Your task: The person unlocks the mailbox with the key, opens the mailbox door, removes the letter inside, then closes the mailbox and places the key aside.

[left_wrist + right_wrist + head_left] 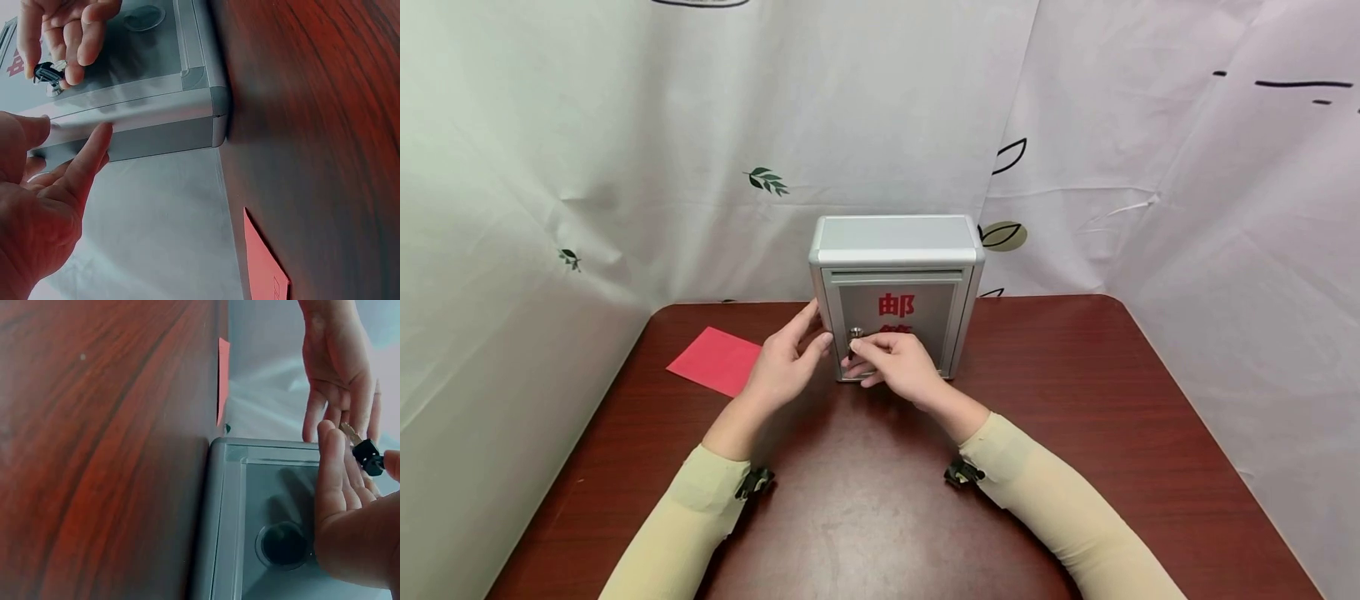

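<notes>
A silver metal mailbox (898, 237) with red characters on its front stands upright toward the back of the table. My right hand (898, 362) is at the lower left of its front, by a small round lock (856, 332). Thumb and fingers pinch a key with a black head (367, 456); a metal blade shows beyond the head in the right wrist view. Whether a key sits in the lock, I cannot tell. My left hand (782, 358) rests against the mailbox's left side, its index finger (94, 147) extended along the side panel and the thumb near the front edge.
Flat on the table to the left lies a red envelope (715, 360), partly behind the left hand. The dark red wooden table (1075, 400) extends on both sides of the mailbox. White printed cloth (880, 108) hangs behind and at the sides.
</notes>
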The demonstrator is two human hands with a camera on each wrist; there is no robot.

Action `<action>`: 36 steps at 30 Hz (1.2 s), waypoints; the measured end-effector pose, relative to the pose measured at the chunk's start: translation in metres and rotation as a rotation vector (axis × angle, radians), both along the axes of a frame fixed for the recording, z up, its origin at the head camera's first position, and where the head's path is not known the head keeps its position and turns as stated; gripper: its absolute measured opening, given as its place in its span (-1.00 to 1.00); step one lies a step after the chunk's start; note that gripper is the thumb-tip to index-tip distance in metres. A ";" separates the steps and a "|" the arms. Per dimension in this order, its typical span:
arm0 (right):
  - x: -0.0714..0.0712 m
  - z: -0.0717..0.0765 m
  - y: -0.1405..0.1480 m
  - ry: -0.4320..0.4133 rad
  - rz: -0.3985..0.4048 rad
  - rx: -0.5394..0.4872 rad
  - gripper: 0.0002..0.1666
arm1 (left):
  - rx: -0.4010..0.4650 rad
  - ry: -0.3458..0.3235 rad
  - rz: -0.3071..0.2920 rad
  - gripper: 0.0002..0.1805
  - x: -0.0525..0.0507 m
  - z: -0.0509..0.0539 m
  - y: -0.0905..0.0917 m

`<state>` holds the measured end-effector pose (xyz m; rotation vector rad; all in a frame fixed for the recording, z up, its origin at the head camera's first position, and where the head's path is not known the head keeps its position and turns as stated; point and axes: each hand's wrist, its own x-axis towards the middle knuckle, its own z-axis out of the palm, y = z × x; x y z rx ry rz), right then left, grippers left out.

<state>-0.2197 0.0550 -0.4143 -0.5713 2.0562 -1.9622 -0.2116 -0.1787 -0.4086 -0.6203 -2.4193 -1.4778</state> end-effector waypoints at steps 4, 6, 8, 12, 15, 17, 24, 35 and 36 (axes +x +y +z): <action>-0.001 -0.003 -0.001 -0.077 0.029 -0.073 -0.57 | -0.008 0.013 0.005 -0.25 0.000 -0.001 0.001; -0.001 -0.005 -0.002 -0.105 0.036 -0.098 -0.56 | -0.006 0.019 0.010 -0.25 -0.001 -0.001 0.001; -0.001 -0.005 -0.002 -0.125 0.037 -0.111 -0.56 | -0.006 0.022 0.015 -0.25 -0.001 -0.002 0.002; 0.001 -0.004 -0.003 -0.127 0.008 -0.104 -0.57 | -0.025 0.032 0.029 -0.24 0.000 -0.002 0.003; 0.002 -0.003 -0.005 -0.121 -0.025 -0.089 -0.58 | -0.043 0.044 0.040 -0.24 0.000 -0.002 0.003; 0.003 -0.002 -0.006 -0.118 -0.046 -0.080 -0.58 | -0.046 0.046 0.043 -0.24 0.000 -0.001 0.003; 0.008 0.003 -0.011 -0.118 -0.131 -0.057 -0.62 | -0.050 0.049 0.047 -0.23 0.000 -0.002 0.002; 0.021 0.010 -0.016 0.307 -0.410 0.407 -0.59 | -0.039 0.048 0.048 -0.24 0.000 -0.003 0.004; 0.022 0.011 -0.016 0.336 -0.424 0.438 -0.60 | -0.043 0.052 0.051 -0.24 0.000 -0.003 0.004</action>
